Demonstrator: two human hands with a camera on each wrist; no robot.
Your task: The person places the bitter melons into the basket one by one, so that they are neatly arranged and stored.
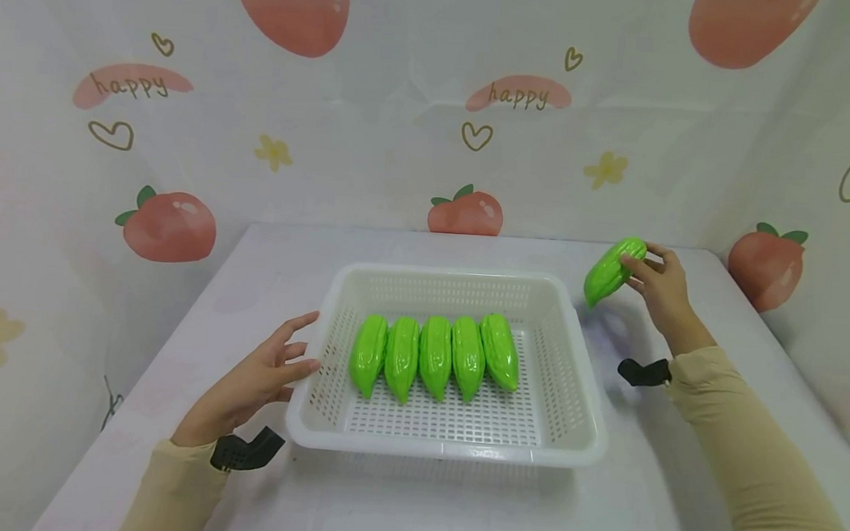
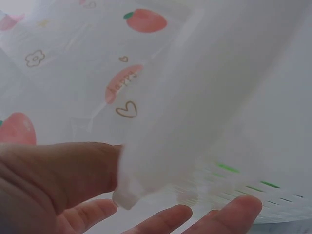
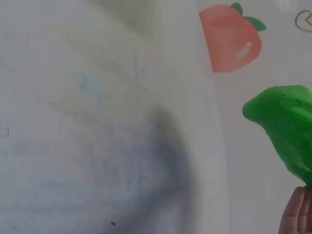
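My right hand (image 1: 662,289) holds a glossy green bitter melon (image 1: 612,272) raised beyond the right side of a white plastic basket (image 1: 585,392), thumb and fingers at its upper end. The right wrist view shows this bitter melon (image 3: 285,124) with its pointed tip to the left and part of the fingers (image 3: 292,214) below. Several more bitter melons (image 1: 435,357) lie side by side in the basket, narrow tips toward me. At the basket's left rim, my left hand (image 1: 258,373) has its fingers spread and loosely extended, fingertips right at the edge.
The basket stands on a white-covered table (image 1: 422,512). A pale cloth backdrop (image 1: 374,147) printed with peaches, hearts and the word "happy" rises behind and at both sides. Dark wrist-camera mounts (image 1: 245,450) are on both wrists.
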